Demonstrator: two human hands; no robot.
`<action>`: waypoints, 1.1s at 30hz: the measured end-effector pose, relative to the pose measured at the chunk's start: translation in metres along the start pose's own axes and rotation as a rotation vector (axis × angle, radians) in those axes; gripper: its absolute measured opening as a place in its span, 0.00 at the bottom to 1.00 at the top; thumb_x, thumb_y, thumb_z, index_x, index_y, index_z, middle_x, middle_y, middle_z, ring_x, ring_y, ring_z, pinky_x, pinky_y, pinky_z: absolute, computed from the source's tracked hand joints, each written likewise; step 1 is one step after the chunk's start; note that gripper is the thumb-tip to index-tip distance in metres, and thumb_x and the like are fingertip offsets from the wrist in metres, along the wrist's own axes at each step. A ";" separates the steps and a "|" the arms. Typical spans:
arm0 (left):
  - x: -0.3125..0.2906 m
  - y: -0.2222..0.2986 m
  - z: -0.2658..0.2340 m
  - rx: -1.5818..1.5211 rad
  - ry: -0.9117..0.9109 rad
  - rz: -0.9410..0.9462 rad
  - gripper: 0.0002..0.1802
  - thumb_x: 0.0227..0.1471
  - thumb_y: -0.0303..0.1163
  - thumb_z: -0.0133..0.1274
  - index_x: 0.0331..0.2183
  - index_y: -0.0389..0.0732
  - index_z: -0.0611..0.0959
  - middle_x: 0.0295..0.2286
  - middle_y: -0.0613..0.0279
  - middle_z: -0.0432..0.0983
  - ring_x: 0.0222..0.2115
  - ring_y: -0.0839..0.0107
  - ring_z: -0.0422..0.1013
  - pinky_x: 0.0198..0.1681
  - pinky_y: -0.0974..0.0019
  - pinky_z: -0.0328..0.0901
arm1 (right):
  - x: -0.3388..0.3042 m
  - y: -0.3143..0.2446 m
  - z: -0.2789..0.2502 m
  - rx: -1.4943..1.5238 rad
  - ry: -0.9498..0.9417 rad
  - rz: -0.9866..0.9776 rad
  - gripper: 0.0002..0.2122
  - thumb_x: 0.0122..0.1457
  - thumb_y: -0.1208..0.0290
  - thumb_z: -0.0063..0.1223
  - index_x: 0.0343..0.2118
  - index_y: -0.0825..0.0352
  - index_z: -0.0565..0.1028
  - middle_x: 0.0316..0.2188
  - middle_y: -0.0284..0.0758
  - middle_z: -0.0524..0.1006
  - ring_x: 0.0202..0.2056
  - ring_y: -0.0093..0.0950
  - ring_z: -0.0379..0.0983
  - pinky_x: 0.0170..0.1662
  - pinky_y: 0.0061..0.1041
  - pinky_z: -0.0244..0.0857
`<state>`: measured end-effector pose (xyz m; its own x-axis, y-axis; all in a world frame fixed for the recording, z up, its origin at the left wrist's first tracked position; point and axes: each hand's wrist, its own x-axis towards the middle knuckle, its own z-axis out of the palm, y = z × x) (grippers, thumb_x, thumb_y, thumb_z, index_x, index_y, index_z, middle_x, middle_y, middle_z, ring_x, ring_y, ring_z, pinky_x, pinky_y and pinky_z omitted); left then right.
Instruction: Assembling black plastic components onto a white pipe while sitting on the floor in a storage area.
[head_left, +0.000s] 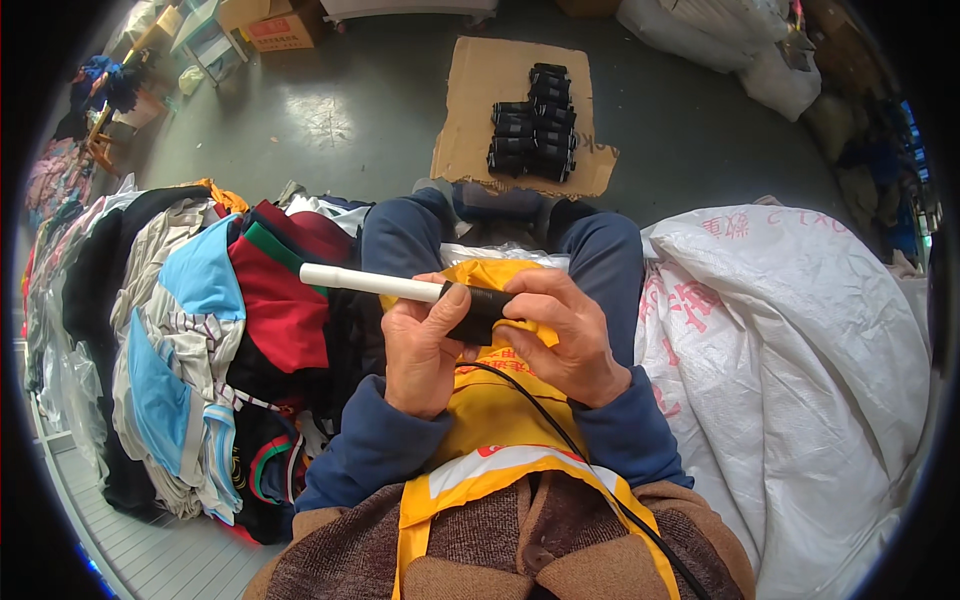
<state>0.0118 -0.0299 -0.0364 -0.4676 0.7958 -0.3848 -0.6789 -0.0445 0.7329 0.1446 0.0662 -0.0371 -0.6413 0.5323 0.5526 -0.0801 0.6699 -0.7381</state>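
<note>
In front of my lap, a white tube (360, 280) points out to the left, level with my knees. A piece of black fabric (478, 316) sits at its right end, looking wrapped or folded there; the tube's right end is hidden. My left hand (422, 345) is closed around the tube and the fabric's left part, thumb on top. With bent fingers, my right hand (568, 335) pinches the fabric's right edge. Beneath both hands lies my yellow apron (480, 405), and a thin black cord (545, 408) runs down across it.
Black rolled bundles (535, 125) are stacked on a flat cardboard sheet (470, 80) beyond my feet. A heap of folded garments (190, 350) stands on my left. Big white woven sacks (780, 400) bulge on my right. Cardboard boxes (285, 30) stand at the far left.
</note>
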 end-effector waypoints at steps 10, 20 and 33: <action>0.001 0.001 -0.001 -0.042 0.016 -0.041 0.11 0.49 0.32 0.55 0.34 0.42 0.71 0.26 0.64 0.73 0.21 0.77 0.71 0.15 0.77 0.60 | 0.004 0.000 -0.006 -0.032 0.110 0.003 0.19 0.43 0.68 0.67 0.35 0.67 0.68 0.30 0.36 0.71 0.29 0.24 0.68 0.33 0.20 0.63; 0.002 -0.006 -0.003 -0.067 -0.044 -0.055 0.14 0.47 0.29 0.58 0.35 0.39 0.71 0.27 0.62 0.72 0.21 0.78 0.70 0.16 0.78 0.62 | -0.010 -0.006 0.011 0.403 0.053 0.612 0.10 0.52 0.74 0.57 0.37 0.71 0.75 0.31 0.32 0.76 0.31 0.16 0.70 0.36 0.13 0.66; 0.001 -0.006 -0.012 -0.044 -0.182 -0.234 0.15 0.48 0.27 0.56 0.39 0.35 0.72 0.30 0.64 0.71 0.26 0.79 0.68 0.19 0.77 0.62 | -0.014 -0.007 0.013 0.533 0.236 0.520 0.10 0.49 0.84 0.56 0.35 0.70 0.72 0.36 0.38 0.75 0.38 0.22 0.71 0.43 0.18 0.67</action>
<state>0.0091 -0.0361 -0.0482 -0.1893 0.8827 -0.4302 -0.7821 0.1294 0.6095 0.1442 0.0467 -0.0449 -0.5225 0.8458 0.1081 -0.2074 -0.0031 -0.9783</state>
